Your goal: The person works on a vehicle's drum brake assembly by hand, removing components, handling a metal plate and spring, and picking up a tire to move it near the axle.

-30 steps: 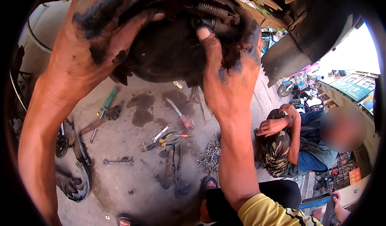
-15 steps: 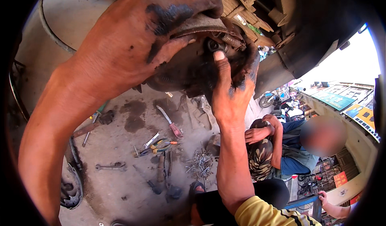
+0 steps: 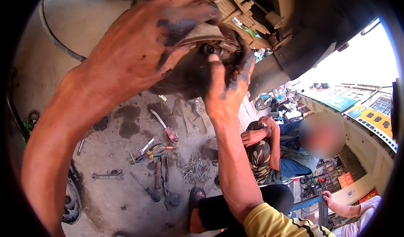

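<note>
Overhead is a dark, curved brake shoe (image 3: 203, 35) in a greasy brake assembly under a vehicle. My left hand (image 3: 130, 49), smeared with black grease, is closed over the shoe, its fingers on top and its thumb below. From underneath, my right hand (image 3: 227, 96) holds the end of the assembly. Its thumb presses against a small round metal part (image 3: 208, 48), and its other fingers wrap round the outer side, partly hidden. Right beside that part is a coil spring (image 3: 228, 46). What lies behind my fingers is hidden.
On the stained concrete floor lie a red-handled knife (image 3: 165, 126), pliers (image 3: 155, 151), an open-ended wrench (image 3: 108, 176), a hammer (image 3: 170, 195) and a pile of bolts (image 3: 198, 168). A person in camouflage trousers (image 3: 259, 159) sits close at my right. Another person's hand (image 3: 327, 198) grips a blue frame.
Both hands and the brake assembly appear a little further left as the view shifts. My hands keep their hold, the right thumb still on the round part.
</note>
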Demonstrator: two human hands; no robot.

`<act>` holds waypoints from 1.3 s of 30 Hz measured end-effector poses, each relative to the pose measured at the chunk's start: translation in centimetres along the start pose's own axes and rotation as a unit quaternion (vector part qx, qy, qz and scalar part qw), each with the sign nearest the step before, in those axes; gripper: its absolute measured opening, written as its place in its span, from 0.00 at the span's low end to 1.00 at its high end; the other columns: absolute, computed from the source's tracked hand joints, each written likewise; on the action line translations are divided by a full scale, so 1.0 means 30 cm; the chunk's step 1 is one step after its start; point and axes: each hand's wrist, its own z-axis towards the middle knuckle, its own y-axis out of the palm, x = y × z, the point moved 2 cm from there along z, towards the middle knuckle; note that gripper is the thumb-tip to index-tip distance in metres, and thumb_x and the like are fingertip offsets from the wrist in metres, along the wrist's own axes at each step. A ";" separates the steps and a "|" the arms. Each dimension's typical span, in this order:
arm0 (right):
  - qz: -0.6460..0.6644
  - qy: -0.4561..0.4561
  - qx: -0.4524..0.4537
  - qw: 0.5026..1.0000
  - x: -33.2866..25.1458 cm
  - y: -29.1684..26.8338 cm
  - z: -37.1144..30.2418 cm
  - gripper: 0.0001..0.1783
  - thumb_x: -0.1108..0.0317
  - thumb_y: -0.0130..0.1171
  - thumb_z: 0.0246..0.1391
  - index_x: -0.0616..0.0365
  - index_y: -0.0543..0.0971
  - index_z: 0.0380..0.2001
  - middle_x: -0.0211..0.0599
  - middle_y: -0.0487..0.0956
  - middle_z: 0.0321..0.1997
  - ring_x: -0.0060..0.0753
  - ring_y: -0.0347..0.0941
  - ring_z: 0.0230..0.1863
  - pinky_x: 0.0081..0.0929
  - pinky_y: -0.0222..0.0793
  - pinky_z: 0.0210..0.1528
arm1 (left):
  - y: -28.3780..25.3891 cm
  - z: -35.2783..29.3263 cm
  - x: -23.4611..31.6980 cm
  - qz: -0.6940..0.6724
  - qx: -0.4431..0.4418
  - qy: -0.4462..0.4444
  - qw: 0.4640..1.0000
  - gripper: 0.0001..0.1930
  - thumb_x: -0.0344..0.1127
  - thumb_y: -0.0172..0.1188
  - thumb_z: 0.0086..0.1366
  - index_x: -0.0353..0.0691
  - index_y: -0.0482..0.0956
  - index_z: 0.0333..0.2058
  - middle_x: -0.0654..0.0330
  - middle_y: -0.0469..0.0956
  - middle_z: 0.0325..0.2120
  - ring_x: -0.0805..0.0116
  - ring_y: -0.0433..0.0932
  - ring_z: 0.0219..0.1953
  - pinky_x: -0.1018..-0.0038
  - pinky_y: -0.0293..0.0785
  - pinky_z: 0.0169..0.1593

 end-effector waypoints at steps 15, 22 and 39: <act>-0.123 -0.066 -0.044 0.989 -0.033 0.008 0.032 0.37 0.64 0.66 0.50 0.65 0.65 0.61 0.56 0.65 0.60 0.58 0.61 0.63 0.60 0.51 0.63 | 0.018 0.014 0.052 0.202 -0.114 -0.113 0.966 0.29 0.20 0.60 0.61 0.46 0.73 0.61 0.52 0.70 0.60 0.46 0.73 0.59 0.59 0.73 0.60; -0.149 -0.080 -0.030 0.985 -0.045 -0.014 0.030 0.34 0.70 0.65 0.51 0.62 0.67 0.61 0.54 0.68 0.57 0.58 0.65 0.58 0.52 0.55 0.61 | 0.025 0.068 0.124 0.223 -0.107 -0.109 0.963 0.28 0.21 0.60 0.59 0.49 0.76 0.59 0.53 0.71 0.59 0.46 0.72 0.57 0.57 0.71 0.58; -0.057 -0.072 -0.014 0.996 0.025 -0.012 0.026 0.32 0.58 0.66 0.53 0.66 0.71 0.57 0.55 0.64 0.61 0.60 0.58 0.64 0.77 0.48 0.57 | 0.216 0.026 0.257 0.442 -0.230 -0.157 0.853 0.18 0.22 0.56 0.58 0.31 0.78 0.49 0.48 0.80 0.39 0.52 0.81 0.40 0.62 0.79 0.42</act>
